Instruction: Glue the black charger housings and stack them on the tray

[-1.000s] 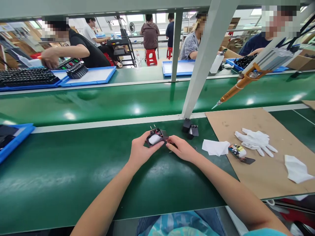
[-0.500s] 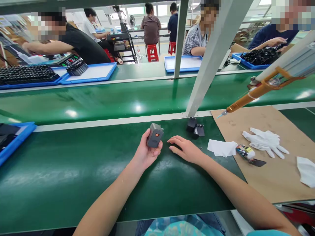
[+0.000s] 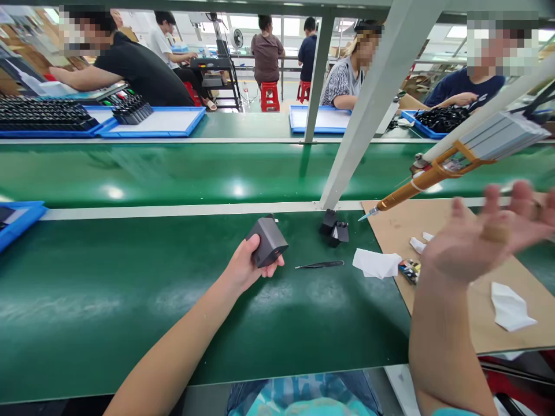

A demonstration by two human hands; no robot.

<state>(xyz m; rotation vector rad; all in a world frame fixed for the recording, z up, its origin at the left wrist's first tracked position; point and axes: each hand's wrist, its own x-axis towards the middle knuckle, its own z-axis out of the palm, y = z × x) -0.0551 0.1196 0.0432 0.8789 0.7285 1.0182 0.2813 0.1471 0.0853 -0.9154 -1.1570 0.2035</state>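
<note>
A dark grey plug-in charger (image 3: 267, 241) is held above the green work surface, gripped in my left hand (image 3: 247, 266) with the thumb on its side. My right hand (image 3: 485, 237) is raised over the cardboard sheet at the right, palm up and slightly blurred. Its fingers are spread with nothing between them. Tweezers (image 3: 321, 265) lie on the surface to the right of the charger. Behind them sit small black casing pieces (image 3: 333, 228). A white paper piece (image 3: 376, 263) lies beside a small circuit board (image 3: 409, 270), which my right arm partly covers.
An orange tool with a thin blue tip (image 3: 405, 193) hangs at a slant over the cardboard (image 3: 459, 332). A white slanted post (image 3: 362, 115) rises behind the casing pieces. Blue trays (image 3: 151, 134) stand across the green belt (image 3: 182, 173), where several people sit.
My right hand has lifted off the surface and swung right, turning palm up; the tweezers now show where it was. My left hand has tilted the charger, showing another side.
</note>
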